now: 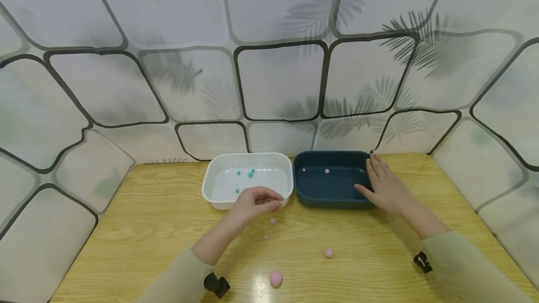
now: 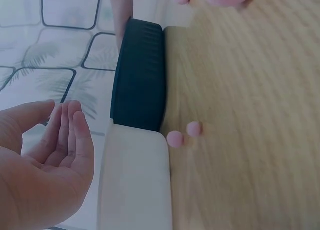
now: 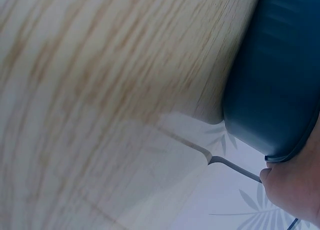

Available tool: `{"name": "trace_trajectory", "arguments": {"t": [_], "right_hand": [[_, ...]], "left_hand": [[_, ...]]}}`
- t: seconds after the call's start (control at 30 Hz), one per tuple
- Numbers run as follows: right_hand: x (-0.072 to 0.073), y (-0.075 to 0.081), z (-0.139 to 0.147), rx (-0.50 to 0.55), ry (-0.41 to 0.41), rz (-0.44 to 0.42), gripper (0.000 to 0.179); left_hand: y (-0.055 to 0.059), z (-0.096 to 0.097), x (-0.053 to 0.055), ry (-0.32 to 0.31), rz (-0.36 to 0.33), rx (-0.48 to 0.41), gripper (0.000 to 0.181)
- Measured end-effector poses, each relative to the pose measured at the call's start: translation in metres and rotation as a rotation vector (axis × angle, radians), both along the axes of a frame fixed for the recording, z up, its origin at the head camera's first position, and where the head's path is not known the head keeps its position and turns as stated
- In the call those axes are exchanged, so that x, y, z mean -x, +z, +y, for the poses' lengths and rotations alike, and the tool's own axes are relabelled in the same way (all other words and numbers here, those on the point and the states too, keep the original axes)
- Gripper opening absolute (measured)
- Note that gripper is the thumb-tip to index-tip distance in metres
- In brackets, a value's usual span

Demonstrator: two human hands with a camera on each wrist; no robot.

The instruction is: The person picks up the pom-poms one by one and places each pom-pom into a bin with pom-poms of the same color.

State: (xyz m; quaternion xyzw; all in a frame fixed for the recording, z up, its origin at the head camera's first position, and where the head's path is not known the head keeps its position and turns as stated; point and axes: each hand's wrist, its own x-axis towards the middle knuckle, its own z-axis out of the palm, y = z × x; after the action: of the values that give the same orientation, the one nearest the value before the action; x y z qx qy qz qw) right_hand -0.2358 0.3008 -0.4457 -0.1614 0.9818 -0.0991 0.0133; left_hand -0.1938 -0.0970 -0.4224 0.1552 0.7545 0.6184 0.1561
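Seemingly poised for a pickup, the left hand hovered, grip slightly parted, needing to lower toward pink balls on the desk, while the right hand, fingers extended, touched the blue tray.

The person wears a top in a pale, muted greenish beige, with a plain left sleeve and right sleeve that stop short of the wrists, so the left hand and right hand are bare; near the left cuff sits a chunky black device, and near the right a black, angular block
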Motion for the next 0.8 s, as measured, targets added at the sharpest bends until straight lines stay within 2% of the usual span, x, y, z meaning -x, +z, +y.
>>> {"name": "trace_trajectory", "arguments": {"t": [0.3,0.5,0.6,0.8], "right_hand": [[-0.001,0.000,0.000,0.006,0.003,0.001,0.100],[-0.002,0.001,0.000,0.001,0.005,0.006,0.099],[-0.001,0.000,0.001,-0.004,0.006,0.011,0.100],[0.000,0.000,0.001,0.002,0.009,0.008,0.100]], "left_hand": [[-0.014,-0.014,-0.017,0.010,-0.038,0.008,0.027],[-0.028,-0.018,-0.018,0.031,0.006,0.053,0.025],[-0.037,-0.020,-0.018,0.011,0.027,0.056,0.022],[-0.050,-0.024,-0.017,0.000,0.023,0.079,0.021]]}}
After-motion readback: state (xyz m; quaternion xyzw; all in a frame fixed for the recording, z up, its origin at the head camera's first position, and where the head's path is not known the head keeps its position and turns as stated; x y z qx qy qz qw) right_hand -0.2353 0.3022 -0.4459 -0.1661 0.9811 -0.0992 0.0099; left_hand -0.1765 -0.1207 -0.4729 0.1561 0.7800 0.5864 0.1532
